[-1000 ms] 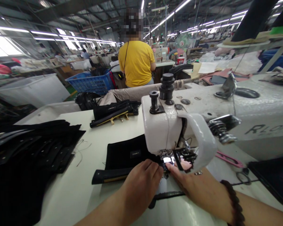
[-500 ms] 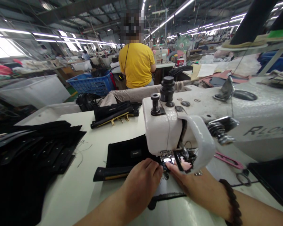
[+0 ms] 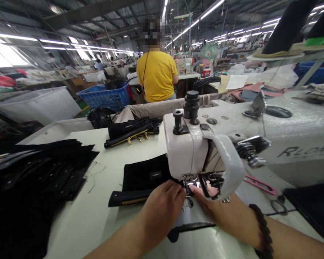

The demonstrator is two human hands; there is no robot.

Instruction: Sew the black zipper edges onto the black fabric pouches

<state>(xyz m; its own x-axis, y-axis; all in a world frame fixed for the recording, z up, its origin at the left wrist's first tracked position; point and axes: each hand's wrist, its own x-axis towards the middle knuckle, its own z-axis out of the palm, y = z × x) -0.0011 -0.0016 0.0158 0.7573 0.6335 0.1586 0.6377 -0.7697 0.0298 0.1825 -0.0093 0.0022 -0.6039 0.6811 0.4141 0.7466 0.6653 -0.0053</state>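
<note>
A black fabric piece (image 3: pixel 140 176) with a small label lies flat, its right end under the needle area of a white sewing machine (image 3: pixel 185 153). Along its near edge runs a black strip with a gold-toothed zipper (image 3: pixel 135 202). My left hand (image 3: pixel 164 201) is closed on this edge, fingers curled just left of the presser foot (image 3: pixel 190 180). From the right, my right hand (image 3: pixel 214 207) reaches in with a fingertip on the edge beside the foot. The machine's white guard hides part of its fingers. Hands are close but apart.
A black zippered piece (image 3: pixel 132 133) lies behind on the white table (image 3: pixel 102 216). Stacked black pieces (image 3: pixel 51 169) cover the left side. Pink-handled snips (image 3: pixel 261 185) and a dark flat object (image 3: pixel 313 205) lie right. Ahead, a person in yellow (image 3: pixel 156 77) faces away near a blue basket (image 3: pixel 105 97).
The metal parts behind the machine's guard have shifted position. Both hands and the black piece stay in nearly the same place, with the whole view shifted very slightly.
</note>
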